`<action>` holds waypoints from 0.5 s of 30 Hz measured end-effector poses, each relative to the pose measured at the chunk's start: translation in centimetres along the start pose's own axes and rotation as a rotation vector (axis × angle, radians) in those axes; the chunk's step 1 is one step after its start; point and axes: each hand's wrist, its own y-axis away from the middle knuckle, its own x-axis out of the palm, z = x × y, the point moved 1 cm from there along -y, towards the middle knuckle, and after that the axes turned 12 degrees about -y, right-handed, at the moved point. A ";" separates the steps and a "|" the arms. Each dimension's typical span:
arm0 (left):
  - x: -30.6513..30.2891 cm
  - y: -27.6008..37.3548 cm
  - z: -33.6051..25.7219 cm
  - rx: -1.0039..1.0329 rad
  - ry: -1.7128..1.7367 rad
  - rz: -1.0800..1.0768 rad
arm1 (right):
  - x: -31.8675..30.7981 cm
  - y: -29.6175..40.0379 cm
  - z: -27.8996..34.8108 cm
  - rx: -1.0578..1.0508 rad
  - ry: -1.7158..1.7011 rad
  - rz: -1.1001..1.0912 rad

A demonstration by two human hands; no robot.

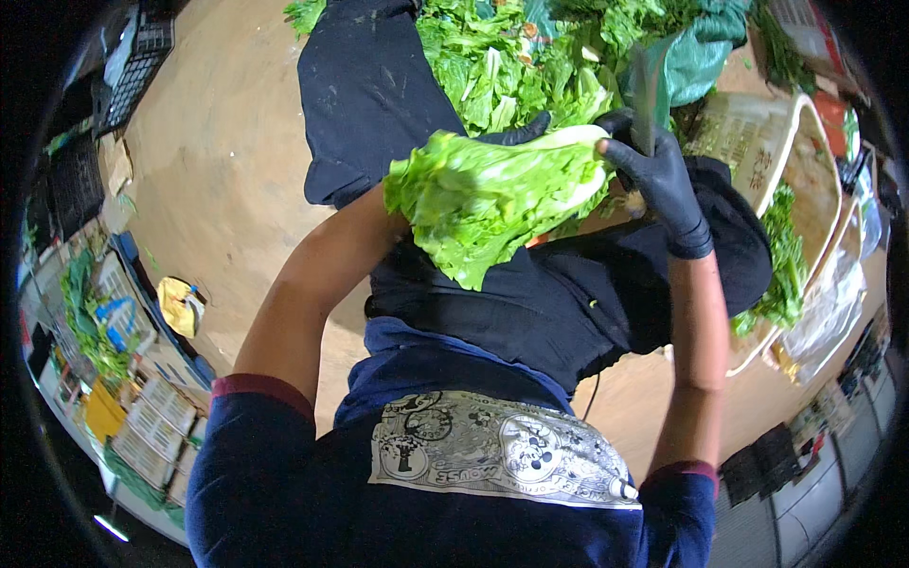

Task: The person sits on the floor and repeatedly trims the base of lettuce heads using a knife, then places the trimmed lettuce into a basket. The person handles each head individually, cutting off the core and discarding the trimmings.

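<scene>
A head of green leafy lettuce (504, 192) lies across my hands above my lap, its pale stem end to the right. My left hand (522, 133), in a black glove, holds it from beneath and the far side; most of that hand is hidden by leaves. My right hand (657, 170), also gloved in black, grips a knife (644, 99) whose blurred blade points away from me. Its handle is hidden in the glove. The right fingertips touch the lettuce's stem end, and a bare fingertip shows through the glove.
Beyond my hands spreads a heap of loose lettuce leaves (497, 85), beside a green plastic sack (699, 64). At right stands a pale basket (746, 135) with writing, near leafy greens (785, 263) and a clear plastic bag (817, 312). A black crate (135, 71) sits far left.
</scene>
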 end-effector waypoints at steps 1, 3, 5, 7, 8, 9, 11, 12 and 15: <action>0.0 -0.2 0.4 -0.011 0.057 0.026 | -0.4 0.2 -1.1 -0.041 -0.082 -0.090; 0.0 -0.2 1.1 -0.025 0.145 0.059 | -0.8 0.3 -2.6 -0.013 -0.404 -0.337; 0.0 -0.2 1.8 -0.037 0.209 0.080 | -2.4 0.3 -3.4 -0.020 -0.392 -0.233; -0.2 -0.6 2.2 -0.049 0.237 0.097 | -1.6 0.9 -2.2 -0.051 -0.127 -0.116; -0.2 -0.7 2.2 -0.044 0.229 0.098 | -0.7 1.0 -1.0 -0.103 0.009 -0.074; -0.1 -0.8 2.2 -0.037 0.220 0.102 | -0.8 0.9 -0.5 -0.123 0.158 0.044; 0.0 -0.5 2.3 -0.031 0.222 0.104 | -1.1 0.7 -0.1 -0.164 0.453 0.286; 0.0 -0.5 2.1 -0.027 0.227 0.110 | -0.8 0.8 0.5 -0.212 0.423 0.307; 0.3 -0.3 2.7 -0.046 0.304 0.142 | -1.4 1.5 -0.6 -0.252 0.272 0.066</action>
